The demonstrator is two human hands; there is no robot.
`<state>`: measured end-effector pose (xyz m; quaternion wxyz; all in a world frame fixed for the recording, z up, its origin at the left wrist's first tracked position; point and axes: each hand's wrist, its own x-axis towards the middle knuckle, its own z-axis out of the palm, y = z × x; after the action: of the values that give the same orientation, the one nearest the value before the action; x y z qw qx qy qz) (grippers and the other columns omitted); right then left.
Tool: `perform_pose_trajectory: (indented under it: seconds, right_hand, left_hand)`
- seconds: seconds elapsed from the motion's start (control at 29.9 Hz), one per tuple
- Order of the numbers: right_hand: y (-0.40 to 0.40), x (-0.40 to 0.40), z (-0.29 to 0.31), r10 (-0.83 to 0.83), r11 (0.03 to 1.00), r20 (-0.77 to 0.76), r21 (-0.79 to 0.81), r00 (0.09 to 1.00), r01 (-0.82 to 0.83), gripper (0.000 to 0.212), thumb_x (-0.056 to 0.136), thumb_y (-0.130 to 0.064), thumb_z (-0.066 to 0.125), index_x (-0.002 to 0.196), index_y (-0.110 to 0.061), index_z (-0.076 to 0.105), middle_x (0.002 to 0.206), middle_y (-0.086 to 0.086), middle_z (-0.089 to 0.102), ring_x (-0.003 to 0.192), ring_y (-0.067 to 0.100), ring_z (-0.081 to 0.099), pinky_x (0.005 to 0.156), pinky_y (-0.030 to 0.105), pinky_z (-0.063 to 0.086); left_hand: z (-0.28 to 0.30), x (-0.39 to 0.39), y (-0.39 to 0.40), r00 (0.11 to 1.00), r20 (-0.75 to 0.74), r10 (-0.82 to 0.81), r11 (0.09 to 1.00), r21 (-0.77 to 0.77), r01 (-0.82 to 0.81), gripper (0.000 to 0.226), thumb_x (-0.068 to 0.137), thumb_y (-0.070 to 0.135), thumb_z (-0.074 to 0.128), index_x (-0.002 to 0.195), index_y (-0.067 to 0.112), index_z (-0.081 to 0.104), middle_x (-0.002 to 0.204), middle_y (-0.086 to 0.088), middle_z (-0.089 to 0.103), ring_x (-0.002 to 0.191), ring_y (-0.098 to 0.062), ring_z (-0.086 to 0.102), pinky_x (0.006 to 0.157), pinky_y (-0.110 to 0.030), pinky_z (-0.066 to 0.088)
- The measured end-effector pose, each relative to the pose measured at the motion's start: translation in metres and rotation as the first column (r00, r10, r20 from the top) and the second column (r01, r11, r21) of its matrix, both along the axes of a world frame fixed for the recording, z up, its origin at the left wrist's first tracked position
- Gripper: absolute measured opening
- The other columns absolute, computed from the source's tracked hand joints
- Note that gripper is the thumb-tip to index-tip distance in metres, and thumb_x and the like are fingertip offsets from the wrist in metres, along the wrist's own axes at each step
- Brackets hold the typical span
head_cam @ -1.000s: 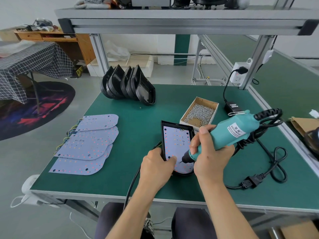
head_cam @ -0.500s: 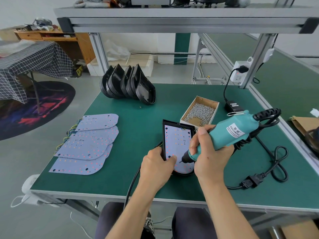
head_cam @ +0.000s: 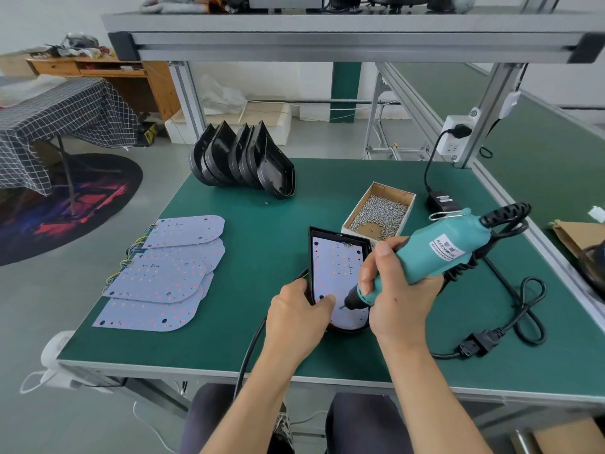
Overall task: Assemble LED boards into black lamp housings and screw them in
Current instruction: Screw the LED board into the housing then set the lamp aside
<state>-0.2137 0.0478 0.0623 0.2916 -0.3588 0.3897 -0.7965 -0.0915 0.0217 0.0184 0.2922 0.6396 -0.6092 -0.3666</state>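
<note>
So on my feed the black lamp housing [head_cam: 339, 244] is lying flat on the green worktop [head_cam: 278, 257], near the front edge, with an LED board [head_cam: 337, 270] already sitting inside it. My left hand [head_cam: 296, 317] is curled round the housing's lower left edge, one fingertip resting on the board. My right hand [head_cam: 397, 294] is wrapped tight round a teal electric screwdriver [head_cam: 435, 253], which is tilted over, its tip down on the rounded near end of the board, just beside that left fingertip. Can't make out whether there's a screw under the bit, too small.

Just behind the housing there's an open cardboard box of screws [head_cam: 379, 211], touching or nearly touching its far corner. Over to the left a fanned-out pile of spare LED boards [head_cam: 163, 276] with little coloured wires poking out the left side. Further back, a row of empty black housings [head_cam: 242, 158] standing on edge, leaning against each other. The screwdriver's black cable [head_cam: 527, 309] loops around on the right side of the worktop, and a power adapter [head_cam: 442, 199] sits behind the box, plugged into a white socket strip [head_cam: 458, 139] on the frame post.
</note>
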Motion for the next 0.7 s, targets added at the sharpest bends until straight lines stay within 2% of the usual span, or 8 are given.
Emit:
perform_pose_trajectory:
  seconds: [0.07, 0.13, 0.2, 0.3, 0.4, 0.54, 0.64, 0.7]
  right_hand:
    - [0.001, -0.001, -0.001, 0.029, 0.999, -0.024, -0.018, 0.999, -0.030, 0.011, 0.090, -0.024, 0.066, 0.081, -0.030, 0.065, 0.054, 0.003, 0.054, 0.042, 0.019, 0.044, 0.049, 0.023, 0.041]
    - [0.002, -0.004, -0.002, 0.070, 0.997, -0.034, -0.043, 0.997, -0.071, 0.006, 0.092, -0.025, 0.066, 0.087, -0.022, 0.066, 0.056, 0.005, 0.055, 0.043, 0.020, 0.045, 0.051, 0.024, 0.041]
    - [0.002, -0.008, 0.000, 0.087, 0.995, 0.016, -0.048, 0.996, -0.086, 0.014, 0.090, -0.028, 0.066, 0.090, -0.014, 0.064, 0.057, 0.007, 0.054, 0.043, 0.023, 0.044, 0.052, 0.026, 0.038]
    - [0.003, -0.017, 0.012, 0.083, 0.993, 0.149, -0.093, 0.985, -0.070, 0.018, 0.088, -0.031, 0.067, 0.089, -0.014, 0.064, 0.057, 0.005, 0.052, 0.044, 0.020, 0.042, 0.051, 0.026, 0.035]
    - [0.007, -0.036, 0.018, 0.100, 0.989, 0.291, -0.137, 0.951, -0.062, 0.021, 0.089, -0.038, 0.065, 0.095, -0.017, 0.068, 0.064, 0.000, 0.054, 0.052, 0.015, 0.046, 0.055, 0.024, 0.039]
    - [0.013, -0.064, 0.004, 0.191, 0.982, 0.500, -0.098, 0.845, -0.163, 0.028, 0.100, -0.045, 0.054, 0.104, -0.025, 0.074, 0.072, -0.004, 0.049, 0.064, 0.013, 0.045, 0.068, 0.029, 0.038]
    - [0.016, -0.078, -0.015, 0.212, 0.975, 0.612, -0.082, 0.762, -0.205, 0.029, 0.102, -0.045, 0.053, 0.099, -0.025, 0.073, 0.072, -0.007, 0.047, 0.064, 0.011, 0.044, 0.073, 0.030, 0.039]
    - [0.017, -0.084, -0.023, 0.228, 0.970, 0.646, -0.090, 0.729, -0.224, 0.027, 0.101, -0.044, 0.056, 0.099, -0.023, 0.074, 0.073, -0.007, 0.048, 0.064, 0.010, 0.045, 0.072, 0.027, 0.045]
  left_hand:
    - [0.001, 0.000, 0.000, 1.000, 0.003, 0.004, 1.000, 0.002, -0.004, 0.022, 0.085, 0.038, 0.069, 0.083, 0.017, 0.065, 0.074, 0.000, 0.068, 0.075, -0.029, 0.065, 0.067, -0.036, 0.054]
    - [0.002, 0.000, 0.001, 1.000, 0.006, 0.004, 1.000, 0.008, -0.004, 0.022, 0.085, 0.038, 0.070, 0.083, 0.016, 0.066, 0.073, 0.000, 0.068, 0.074, -0.028, 0.066, 0.068, -0.037, 0.056]
    - [0.003, 0.000, 0.001, 1.000, 0.011, -0.002, 1.000, 0.017, 0.002, 0.022, 0.085, 0.037, 0.069, 0.084, 0.015, 0.066, 0.074, -0.001, 0.070, 0.075, -0.028, 0.068, 0.069, -0.039, 0.059]
    - [0.005, 0.000, 0.001, 1.000, 0.012, -0.008, 1.000, 0.021, 0.008, 0.025, 0.085, 0.038, 0.069, 0.085, 0.013, 0.067, 0.074, -0.003, 0.071, 0.076, -0.028, 0.069, 0.071, -0.041, 0.059]
    - [0.007, 0.002, 0.003, 1.000, -0.007, -0.016, 1.000, 0.020, 0.016, 0.035, 0.086, 0.041, 0.070, 0.083, 0.006, 0.065, 0.071, -0.006, 0.069, 0.074, -0.031, 0.068, 0.068, -0.041, 0.056]
    - [0.013, 0.005, 0.011, 0.999, 0.045, 0.010, 1.000, 0.024, -0.011, 0.057, 0.083, 0.066, 0.069, 0.073, 0.010, 0.059, 0.059, 0.006, 0.056, 0.061, -0.021, 0.055, 0.059, -0.032, 0.044]
    - [0.021, 0.011, 0.017, 0.983, 0.171, 0.069, 0.994, -0.099, -0.053, 0.050, 0.085, 0.071, 0.062, 0.086, 0.022, 0.064, 0.062, 0.008, 0.064, 0.069, -0.011, 0.060, 0.067, -0.033, 0.046]
    - [0.032, 0.013, 0.016, 0.977, 0.169, 0.133, 0.963, -0.255, -0.087, 0.036, 0.089, 0.061, 0.064, 0.089, 0.026, 0.063, 0.059, 0.010, 0.062, 0.068, -0.008, 0.060, 0.066, -0.033, 0.046]
